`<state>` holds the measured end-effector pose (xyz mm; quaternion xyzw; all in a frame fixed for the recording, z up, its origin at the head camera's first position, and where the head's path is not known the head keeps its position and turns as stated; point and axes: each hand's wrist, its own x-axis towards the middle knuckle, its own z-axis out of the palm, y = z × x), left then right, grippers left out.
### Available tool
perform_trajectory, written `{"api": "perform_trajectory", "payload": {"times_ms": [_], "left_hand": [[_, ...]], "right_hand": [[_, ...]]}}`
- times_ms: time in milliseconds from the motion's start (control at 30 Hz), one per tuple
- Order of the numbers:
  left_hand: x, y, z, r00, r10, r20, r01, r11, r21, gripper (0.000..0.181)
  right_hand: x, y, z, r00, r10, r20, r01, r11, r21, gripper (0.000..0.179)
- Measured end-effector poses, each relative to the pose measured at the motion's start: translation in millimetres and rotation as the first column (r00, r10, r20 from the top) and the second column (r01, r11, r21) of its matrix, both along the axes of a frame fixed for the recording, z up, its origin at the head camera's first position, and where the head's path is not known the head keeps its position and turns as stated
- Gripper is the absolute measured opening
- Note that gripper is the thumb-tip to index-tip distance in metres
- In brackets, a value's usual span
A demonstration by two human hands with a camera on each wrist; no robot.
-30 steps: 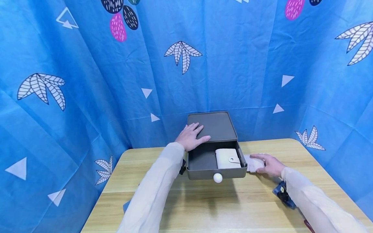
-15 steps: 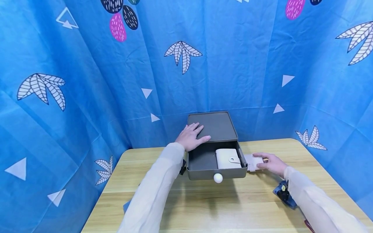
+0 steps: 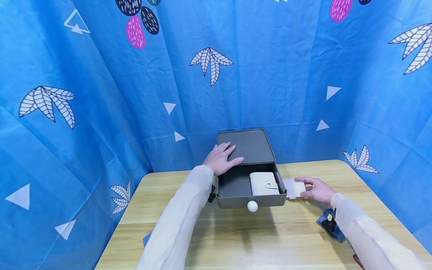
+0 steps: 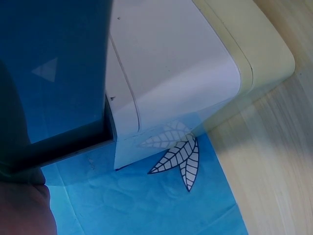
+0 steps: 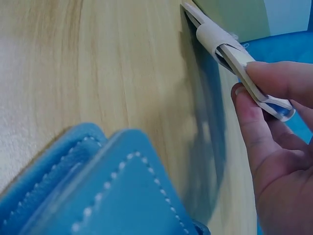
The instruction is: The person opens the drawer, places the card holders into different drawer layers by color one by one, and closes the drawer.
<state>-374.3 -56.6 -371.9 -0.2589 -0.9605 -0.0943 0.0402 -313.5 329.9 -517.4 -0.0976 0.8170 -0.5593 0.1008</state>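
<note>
My left hand (image 3: 221, 159) lies with spread fingers on the grey top of a small drawer unit (image 3: 253, 144); in the left wrist view only a dark part of that hand (image 4: 24, 210) shows. The unit's grey top drawer (image 3: 234, 182) is pulled out, and a white snap-strap wallet (image 3: 263, 183) lies in its right half. A round white knob (image 3: 252, 206) sits on the drawer front. Right of the drawer, my right hand (image 3: 317, 190) pinches the edge of a thin white wallet (image 5: 227, 51) with a loop band, between thumb and fingers.
Below the grey drawer are a white drawer (image 4: 176, 58) and a cream one (image 4: 269, 54). A blue stitched wallet (image 5: 117, 186) stands near my right wrist. Something dark red (image 3: 358, 261) lies at the lower right, a blue thing (image 3: 146, 238) beside my left sleeve. A blue curtain (image 3: 263, 75) hangs behind the table.
My right hand has shifted slightly right along the thin white wallet, so more of the wallet shows. The left hand, the drawer and the wallet in it have stayed put.
</note>
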Motion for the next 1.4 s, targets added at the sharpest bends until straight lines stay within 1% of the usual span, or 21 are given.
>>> {"api": "perform_trajectory", "payload": {"times_ms": [33, 200, 433, 467, 733, 833, 1033, 1133, 1267, 1400], "left_hand": [[-0.2, -0.1, -0.2, 1.000, 0.002, 0.000, -0.002, 1.000, -0.002, 0.088], [0.0, 0.3, -0.2, 1.000, -0.002, -0.001, 0.002, 1.000, -0.001, 0.088], [1.0, 0.7, 0.9, 1.000, -0.006, -0.005, 0.006, 1.000, -0.004, 0.089], [1.0, 0.7, 0.9, 1.000, -0.007, -0.006, 0.007, 1.000, -0.004, 0.089], [-0.2, 0.7, -0.9, 1.000, -0.008, -0.008, 0.008, 1.000, -0.007, 0.089], [-1.5, 0.4, -1.7, 1.000, -0.006, -0.013, 0.006, 1.000, -0.003, 0.088], [-5.1, 1.2, -4.6, 1.000, 0.005, -0.023, -0.005, 1.000, 0.004, 0.088], [-4.5, 1.6, -3.6, 1.000, 0.003, -0.017, -0.003, 1.000, 0.004, 0.088], [-2.3, 1.2, -1.1, 1.000, -0.004, -0.004, 0.004, 1.000, -0.001, 0.087], [-1.2, 0.4, -0.1, 1.000, -0.004, 0.009, 0.004, 1.000, 0.003, 0.087]], "right_hand": [[0.2, 0.3, -0.5, 1.000, -0.010, 0.009, 0.010, 1.000, -0.011, 0.067], [3.1, 1.3, -0.8, 1.000, 0.000, 0.012, 0.000, 0.999, -0.046, 0.070], [9.6, 2.0, 6.2, 1.000, -0.017, -0.012, 0.017, 0.998, -0.068, 0.070], [10.6, 1.9, 7.2, 0.999, -0.031, -0.013, 0.030, 0.997, -0.071, 0.069], [17.8, 3.7, 13.8, 0.991, -0.054, -0.126, 0.054, 0.999, -0.002, 0.068], [21.9, 3.6, 18.4, 0.988, -0.037, -0.151, 0.035, 0.999, -0.019, 0.068], [33.6, 1.9, 32.1, 0.981, -0.001, -0.195, -0.017, 0.996, -0.091, 0.068], [38.8, 2.3, 38.6, 0.978, 0.010, -0.210, -0.029, 0.996, -0.087, 0.067], [44.9, 2.0, 46.6, 0.972, 0.017, -0.234, -0.031, 0.998, -0.054, 0.067], [51.0, -0.1, 53.8, 0.973, 0.026, -0.230, -0.039, 0.998, -0.050, 0.067]]}}
